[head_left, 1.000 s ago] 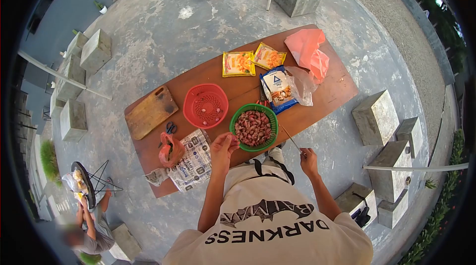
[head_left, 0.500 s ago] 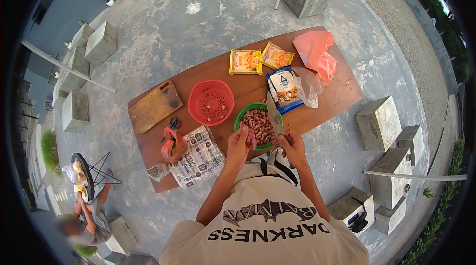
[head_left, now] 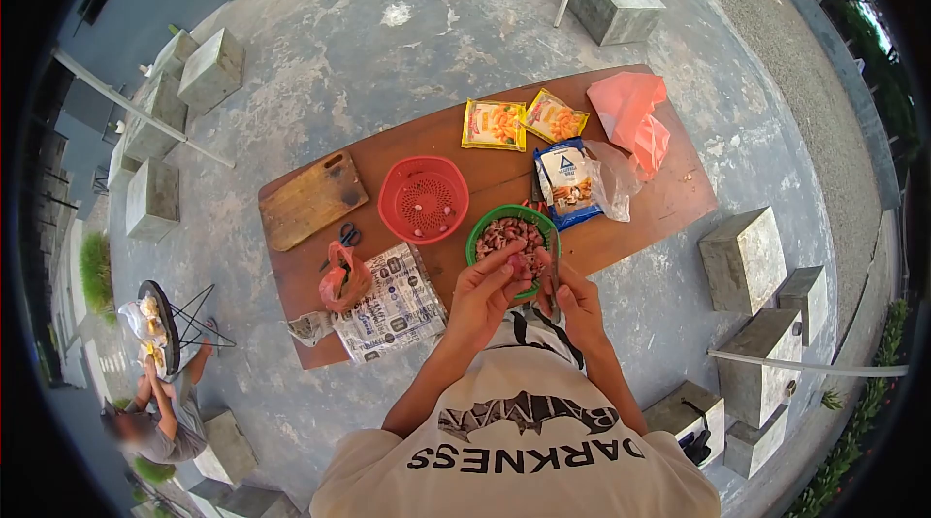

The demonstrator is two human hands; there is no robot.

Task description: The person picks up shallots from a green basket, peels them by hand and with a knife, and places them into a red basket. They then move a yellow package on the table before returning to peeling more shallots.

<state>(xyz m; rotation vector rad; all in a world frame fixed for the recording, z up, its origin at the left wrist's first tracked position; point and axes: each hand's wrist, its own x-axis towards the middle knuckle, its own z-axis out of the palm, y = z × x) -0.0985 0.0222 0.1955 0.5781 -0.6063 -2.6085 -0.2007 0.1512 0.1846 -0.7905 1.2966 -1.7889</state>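
Note:
A green basket (head_left: 472, 244) full of small reddish shallots (head_left: 504, 232) stands at the table's near edge. Over its near side, my left hand (head_left: 485, 297) pinches a pinkish shallot (head_left: 521, 271). Just to the right, my right hand (head_left: 578, 303) is closed on the handle of a knife (head_left: 555, 261), its blade upright beside the shallot. A red basket (head_left: 424, 200) with a few shallots inside stands to the left of the green one.
The wooden table (head_left: 485, 178) also bears a cutting board (head_left: 315, 200), scissors (head_left: 350, 234), an orange bag (head_left: 344, 277), newspaper (head_left: 393, 309), yellow packets (head_left: 495, 124), a blue packet (head_left: 566, 183) and a pink bag (head_left: 630, 111). A seated person (head_left: 160, 431) is at lower left.
My left hand has moved right and up with the shallot, over the basket. The knife has swung toward the shallot and now stands more upright. The whole view has shifted slightly.

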